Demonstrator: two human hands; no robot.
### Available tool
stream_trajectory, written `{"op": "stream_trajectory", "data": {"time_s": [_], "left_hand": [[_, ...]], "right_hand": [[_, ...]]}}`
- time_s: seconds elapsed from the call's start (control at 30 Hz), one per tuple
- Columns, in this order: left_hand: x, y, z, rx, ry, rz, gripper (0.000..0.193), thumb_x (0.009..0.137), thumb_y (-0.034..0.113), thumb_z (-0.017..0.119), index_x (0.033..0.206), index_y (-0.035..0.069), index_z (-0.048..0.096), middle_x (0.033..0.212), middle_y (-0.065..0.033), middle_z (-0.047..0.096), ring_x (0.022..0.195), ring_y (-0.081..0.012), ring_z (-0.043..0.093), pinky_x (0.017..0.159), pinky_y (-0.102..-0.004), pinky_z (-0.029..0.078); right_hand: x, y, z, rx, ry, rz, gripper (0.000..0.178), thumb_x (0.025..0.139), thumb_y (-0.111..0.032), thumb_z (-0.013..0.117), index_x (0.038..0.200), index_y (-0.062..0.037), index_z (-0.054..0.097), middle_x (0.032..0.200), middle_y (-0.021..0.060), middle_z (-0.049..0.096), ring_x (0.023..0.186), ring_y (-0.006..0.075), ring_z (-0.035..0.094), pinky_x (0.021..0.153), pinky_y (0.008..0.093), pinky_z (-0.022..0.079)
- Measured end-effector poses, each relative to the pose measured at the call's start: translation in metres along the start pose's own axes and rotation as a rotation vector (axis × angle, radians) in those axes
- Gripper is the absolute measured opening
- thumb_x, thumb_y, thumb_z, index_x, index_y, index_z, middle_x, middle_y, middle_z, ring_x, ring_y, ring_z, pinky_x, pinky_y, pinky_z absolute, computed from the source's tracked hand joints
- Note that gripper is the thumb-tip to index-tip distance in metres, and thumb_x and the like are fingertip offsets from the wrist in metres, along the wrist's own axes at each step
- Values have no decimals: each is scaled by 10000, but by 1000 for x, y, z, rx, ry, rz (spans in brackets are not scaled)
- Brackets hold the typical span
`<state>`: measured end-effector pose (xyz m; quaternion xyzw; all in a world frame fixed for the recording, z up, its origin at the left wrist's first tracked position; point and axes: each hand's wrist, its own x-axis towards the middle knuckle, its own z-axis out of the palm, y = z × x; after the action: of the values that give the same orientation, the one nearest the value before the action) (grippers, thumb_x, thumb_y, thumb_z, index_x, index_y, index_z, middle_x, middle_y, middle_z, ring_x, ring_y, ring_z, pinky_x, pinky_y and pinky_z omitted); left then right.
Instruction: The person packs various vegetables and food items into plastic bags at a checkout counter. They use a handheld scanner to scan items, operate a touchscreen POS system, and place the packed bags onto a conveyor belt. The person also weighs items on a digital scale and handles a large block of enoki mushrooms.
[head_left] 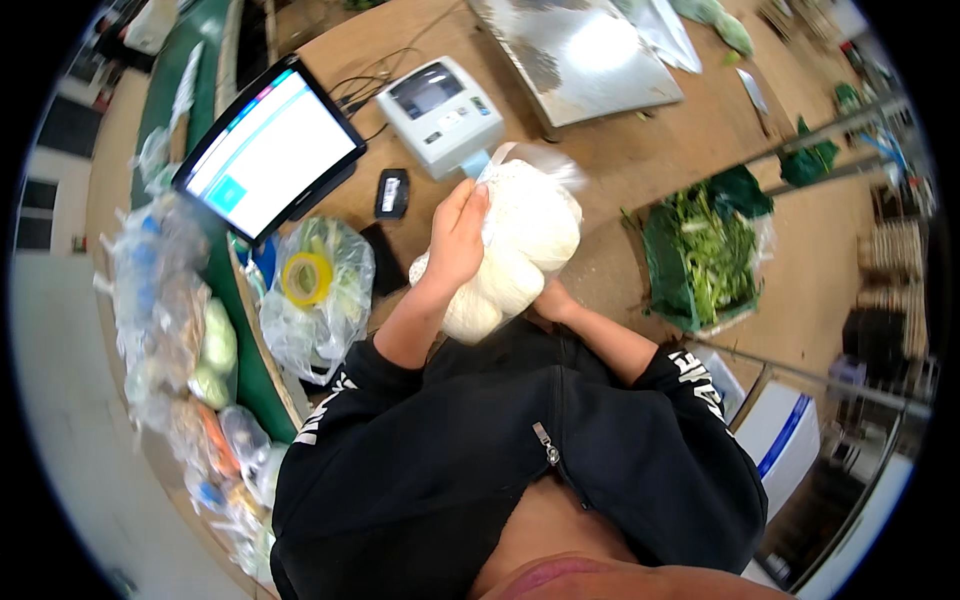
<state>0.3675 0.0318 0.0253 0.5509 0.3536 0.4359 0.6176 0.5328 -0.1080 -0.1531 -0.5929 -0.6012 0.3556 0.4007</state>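
Observation:
In front of my chest is a clear plastic bag of large, rounded, creamy-white produce; its exact kind is unclear. My left hand presses against the bag's left side, its fingers closed together by the gathered plastic at the top. From below right, my right hand supports the bag, with most of its fingers hidden behind it. Just past my left fingertips, a small pale-blue label sticks out of the white label printer.
Left of the printer stands a bright monitor. A black handheld device and a bag with yellow tape lie nearby. A metal scale platform sits at the back, a knife to its right. Greens fill a green-lined crate; bagged vegetables line the left.

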Motion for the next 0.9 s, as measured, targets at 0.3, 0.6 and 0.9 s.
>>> {"op": "stream_trajectory", "data": {"time_s": [0.3,0.6,0.9], "left_hand": [[6,-63,-71,380,94,-92,347,1078,259,483,823,30,539,787,19,501,763,-89,443,732,-255,387],[-10,-34,-84,159,126,-124,174,1008,142,596,1050,-1,686,973,-34,634,832,-118,553,779,-286,469],[-4,-71,-89,774,266,137,616,781,176,829,1316,32,562,1223,-158,624,1117,-347,566,968,-414,467]], "right_hand": [[77,-95,-58,188,-349,118,224,977,-168,655,1093,22,674,933,79,716,831,181,671,771,338,538],[193,-128,6,358,-244,-32,302,988,-264,668,1058,29,697,923,105,701,886,179,673,814,317,544],[209,-189,-2,754,-138,61,448,1091,-323,500,757,-38,590,690,30,591,638,99,502,638,267,421]]}}
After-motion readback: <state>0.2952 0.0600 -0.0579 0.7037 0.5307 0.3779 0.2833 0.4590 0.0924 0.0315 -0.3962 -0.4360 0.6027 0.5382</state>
